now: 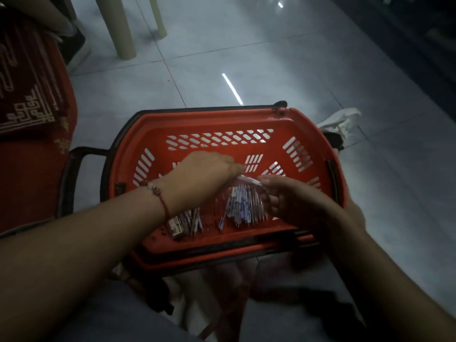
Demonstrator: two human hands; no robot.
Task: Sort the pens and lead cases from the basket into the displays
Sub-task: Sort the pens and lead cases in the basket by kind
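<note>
- A red cloth lies at the far left.
- The left hand pinches the top of a clear bag of pens.
- The bag sits inside the red basket, near some loose pens.
- The right hand curls around the bag's side.

Bare forearms; a red cord bracelet with beads circles the left wrist.

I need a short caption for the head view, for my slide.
Both hands, left hand and right hand, gather a bundle of pens inside the red basket.
</note>
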